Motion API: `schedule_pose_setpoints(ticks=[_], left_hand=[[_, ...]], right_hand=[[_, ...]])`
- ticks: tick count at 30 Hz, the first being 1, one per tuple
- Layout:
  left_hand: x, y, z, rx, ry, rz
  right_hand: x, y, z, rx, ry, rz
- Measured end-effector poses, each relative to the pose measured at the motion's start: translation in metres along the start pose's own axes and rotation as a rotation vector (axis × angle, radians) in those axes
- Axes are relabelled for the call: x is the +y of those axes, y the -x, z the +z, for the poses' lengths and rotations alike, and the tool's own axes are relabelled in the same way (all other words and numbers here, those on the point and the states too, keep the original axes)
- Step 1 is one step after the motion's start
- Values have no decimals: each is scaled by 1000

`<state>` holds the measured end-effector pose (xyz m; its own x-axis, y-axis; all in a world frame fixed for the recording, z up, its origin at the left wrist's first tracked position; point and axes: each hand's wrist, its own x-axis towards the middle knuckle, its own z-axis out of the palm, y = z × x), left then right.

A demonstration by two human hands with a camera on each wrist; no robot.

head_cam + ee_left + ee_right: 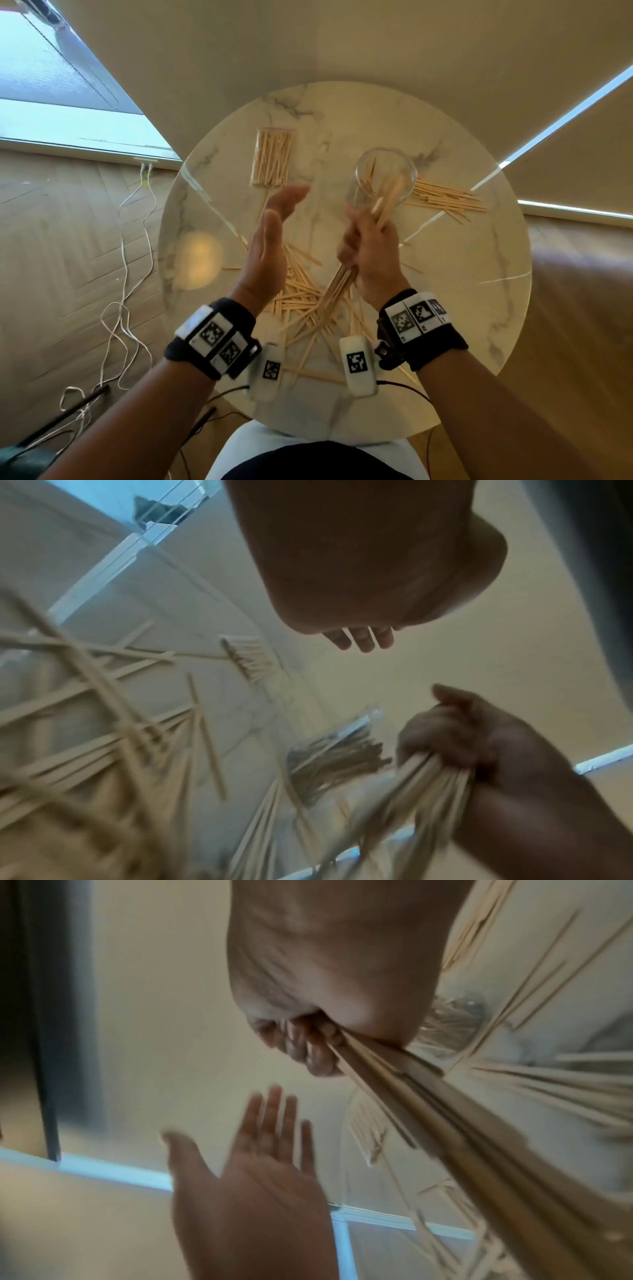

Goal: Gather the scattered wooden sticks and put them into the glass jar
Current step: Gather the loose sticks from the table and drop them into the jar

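A clear glass jar (385,174) stands on the round marble table (462,274), right of centre, with a few sticks inside. My right hand (368,240) grips a bundle of wooden sticks (337,287), raised in front of the jar; the bundle's upper ends (387,202) point toward the jar's mouth. The same grip shows in the right wrist view, with fingers (308,1047) curled round the bundle (428,1110). My left hand (270,236) is held up flat and empty to the left, fingers straight. Several loose sticks (301,301) lie scattered under the hands.
A clear packet of sticks (272,157) lies at the table's back left. Another loose pile of sticks (445,200) lies right of the jar. White cables (130,240) trail over the wooden floor on the left.
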<state>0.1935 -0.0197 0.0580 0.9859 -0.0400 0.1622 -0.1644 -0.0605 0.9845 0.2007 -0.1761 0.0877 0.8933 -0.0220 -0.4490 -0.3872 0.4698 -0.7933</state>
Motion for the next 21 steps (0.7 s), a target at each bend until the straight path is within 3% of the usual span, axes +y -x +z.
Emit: schedule_pose_setpoints(ticks=[5, 10, 16, 21], left_hand=[[-13, 50, 19, 57, 171, -209], [4, 33, 24, 308, 400, -325], [0, 51, 20, 149, 319, -325], [7, 53, 42, 210, 391, -316]], right_hand=[[-13, 3, 12, 251, -381, -105], [-18, 8, 14, 402, -487, -77], [-37, 3, 1, 526, -594, -109], [-19, 7, 2, 530, -573, -77]])
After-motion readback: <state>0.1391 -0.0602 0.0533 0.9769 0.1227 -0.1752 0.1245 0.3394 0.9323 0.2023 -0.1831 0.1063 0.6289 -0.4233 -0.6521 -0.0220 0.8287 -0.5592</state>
